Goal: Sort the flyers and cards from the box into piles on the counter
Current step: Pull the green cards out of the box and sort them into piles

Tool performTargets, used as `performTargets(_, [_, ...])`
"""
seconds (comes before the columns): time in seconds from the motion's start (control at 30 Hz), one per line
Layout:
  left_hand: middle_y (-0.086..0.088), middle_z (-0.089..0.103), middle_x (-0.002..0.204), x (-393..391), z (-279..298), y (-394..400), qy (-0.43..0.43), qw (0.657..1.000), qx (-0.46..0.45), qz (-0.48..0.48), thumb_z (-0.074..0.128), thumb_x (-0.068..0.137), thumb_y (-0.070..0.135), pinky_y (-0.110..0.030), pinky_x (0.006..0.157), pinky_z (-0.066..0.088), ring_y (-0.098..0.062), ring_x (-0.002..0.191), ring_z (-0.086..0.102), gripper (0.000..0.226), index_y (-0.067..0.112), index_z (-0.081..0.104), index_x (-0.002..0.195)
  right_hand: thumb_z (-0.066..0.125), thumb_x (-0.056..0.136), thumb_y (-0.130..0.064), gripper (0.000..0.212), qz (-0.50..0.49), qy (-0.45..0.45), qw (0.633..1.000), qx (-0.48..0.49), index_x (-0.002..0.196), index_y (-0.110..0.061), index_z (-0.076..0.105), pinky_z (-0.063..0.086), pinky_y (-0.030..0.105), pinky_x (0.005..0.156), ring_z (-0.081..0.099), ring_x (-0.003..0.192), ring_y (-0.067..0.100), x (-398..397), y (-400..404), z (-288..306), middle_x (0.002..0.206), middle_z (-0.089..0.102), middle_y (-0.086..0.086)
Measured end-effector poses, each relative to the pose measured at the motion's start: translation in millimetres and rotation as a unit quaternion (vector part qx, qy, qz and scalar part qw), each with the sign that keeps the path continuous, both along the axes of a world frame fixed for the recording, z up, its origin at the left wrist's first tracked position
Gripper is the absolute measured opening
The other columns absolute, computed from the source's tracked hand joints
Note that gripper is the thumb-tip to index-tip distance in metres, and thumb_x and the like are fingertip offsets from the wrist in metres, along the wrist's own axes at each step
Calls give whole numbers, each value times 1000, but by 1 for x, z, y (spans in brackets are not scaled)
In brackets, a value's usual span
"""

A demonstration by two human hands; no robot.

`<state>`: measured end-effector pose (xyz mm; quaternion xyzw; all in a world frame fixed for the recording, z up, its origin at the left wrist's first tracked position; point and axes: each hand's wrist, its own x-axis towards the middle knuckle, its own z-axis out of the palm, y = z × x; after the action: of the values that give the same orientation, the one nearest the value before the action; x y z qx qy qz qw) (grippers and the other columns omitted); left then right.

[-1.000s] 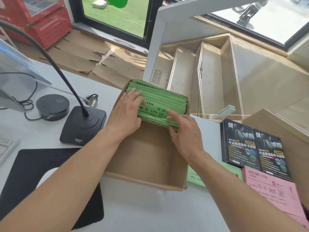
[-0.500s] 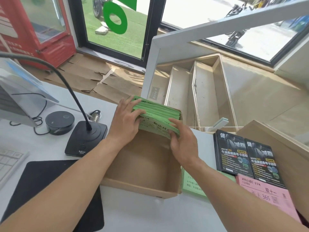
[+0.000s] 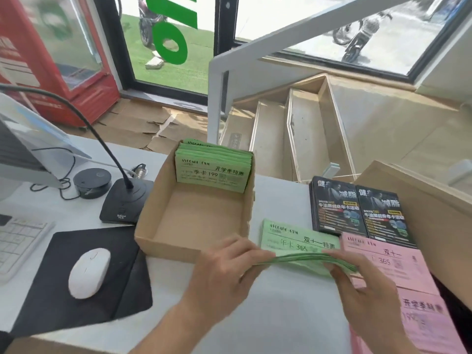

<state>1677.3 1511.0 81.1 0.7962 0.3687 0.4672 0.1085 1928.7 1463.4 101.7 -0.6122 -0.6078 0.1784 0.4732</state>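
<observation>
Fingers (image 3: 251, 254) of both hands pinch green flyers (image 3: 301, 259).

Counting the things on the counter

One box (image 3: 194, 226), two black flyer piles (image 3: 334, 203) (image 3: 383, 215), two pink piles (image 3: 388, 261) (image 3: 421, 320), two hands (image 3: 227, 274) (image 3: 362, 292), one mouse (image 3: 89, 272).

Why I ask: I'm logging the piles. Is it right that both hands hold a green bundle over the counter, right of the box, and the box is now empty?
Not quite: the head view shows the box still holds green flyers at its far end. The rest stands: left hand and right hand hold the green bundle.
</observation>
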Motion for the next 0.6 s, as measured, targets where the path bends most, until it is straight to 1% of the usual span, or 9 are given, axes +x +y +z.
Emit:
performTargets(0.07, [10, 69, 89, 17, -11, -20, 13, 1000, 3, -14, 71, 95, 21, -30, 63, 51, -15, 76, 63, 8, 21, 77, 101, 80, 76, 6, 47, 1, -1, 1000, -9, 94, -36, 72, 45, 7, 57, 65, 91, -3, 18, -22, -11, 96, 73, -21])
performTargets(0.13, [11, 67, 88, 31, -22, -34, 18, 999, -18, -30, 70, 96, 24, -30, 60, 51, -14, 75, 62, 9, 23, 75, 103, 77, 78, 11, 48, -7, 14, 999, -36, 94, -35, 73, 42, 10, 49, 66, 90, 5, 35, -38, -26, 97, 74, -13])
performTargets(0.17, [12, 66, 88, 37, -29, -39, 22, 998, -38, -35, 70, 96, 25, -30, 59, 50, -13, 76, 62, 9, 24, 73, 104, 75, 79, 13, 51, -10, 22, 998, -52, 95, -35, 74, 41, 12, 47, 66, 88, 6, 42, -42, -32, 97, 74, -11])
performTargets(0.23, [15, 63, 89, 45, -44, -48, 34, 996, -82, -33, 70, 95, 27, -30, 60, 50, -10, 78, 60, 10, 26, 72, 104, 73, 80, 13, 53, -5, 15, 996, -84, 96, -38, 73, 40, 10, 53, 65, 83, 0, 51, -50, -43, 97, 73, -14])
performTargets(0.37, [19, 61, 92, 46, -68, -54, 39, 985, -170, -3, 69, 92, 33, -30, 67, 52, -3, 83, 59, 11, 30, 69, 103, 75, 86, -2, 54, 41, -23, 986, -159, 103, -52, 66, 46, 12, 69, 64, 97, 0, 57, -60, -63, 100, 70, -27])
performTargets(0.43, [22, 62, 98, 45, -71, -57, 48, 977, -206, 8, 75, 88, 28, -26, 74, 52, 1, 90, 59, 20, 31, 67, 107, 74, 88, -7, 57, 54, -46, 982, -174, 111, -57, 60, 48, 13, 79, 62, 100, -2, 56, -64, -69, 105, 67, -31])
performTargets(0.5, [23, 62, 109, 42, -68, -61, 56, 971, -229, 23, 82, 82, 19, -19, 86, 50, 3, 101, 58, 42, 34, 64, 116, 74, 88, -11, 61, 47, -51, 982, -177, 123, -57, 53, 46, 15, 85, 62, 102, -2, 56, -65, -71, 107, 66, -30])
performTargets(0.53, [24, 62, 113, 41, -66, -61, 46, 968, -247, 29, 85, 79, 15, -15, 91, 47, 3, 107, 58, 51, 35, 62, 120, 75, 88, -12, 64, 43, -47, 982, -177, 128, -55, 50, 44, 15, 87, 62, 103, -2, 55, -64, -72, 107, 66, -29])
performTargets(0.6, [23, 64, 115, 36, -62, -61, -8, 951, -307, 38, 86, 76, 10, -11, 93, 44, -3, 110, 61, 61, 35, 60, 125, 76, 87, -13, 67, 39, -54, 983, -169, 133, -52, 46, 41, 16, 91, 61, 106, -2, 56, -63, -73, 107, 66, -28])
